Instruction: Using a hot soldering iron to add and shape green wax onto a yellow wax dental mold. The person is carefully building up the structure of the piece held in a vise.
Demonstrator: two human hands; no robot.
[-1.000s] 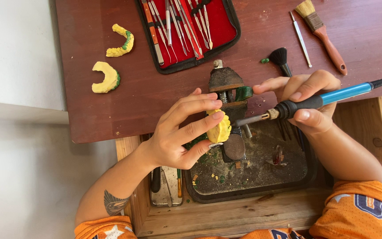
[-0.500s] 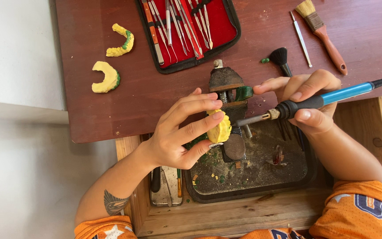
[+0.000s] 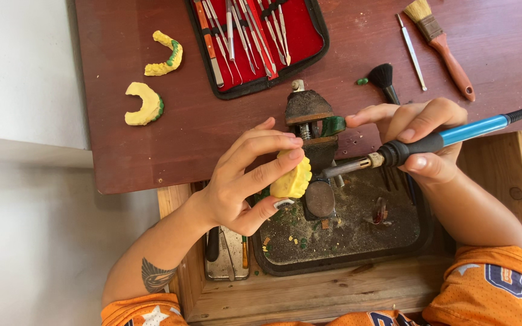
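Fingertips of the left hand (image 3: 237, 181) pinch the yellow dental cast (image 3: 292, 178) at centre frame, above the black tray (image 3: 418, 241). Right hand (image 3: 421, 139), at three o'clock, wraps its grip around the blue-handled wax iron (image 3: 430, 142) — best kept steady, touching lightly.

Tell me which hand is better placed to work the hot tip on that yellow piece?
Probably the right hand: it already grips the blue-handled iron, tip aimed toward the yellow cast, which the left hand holds steady.
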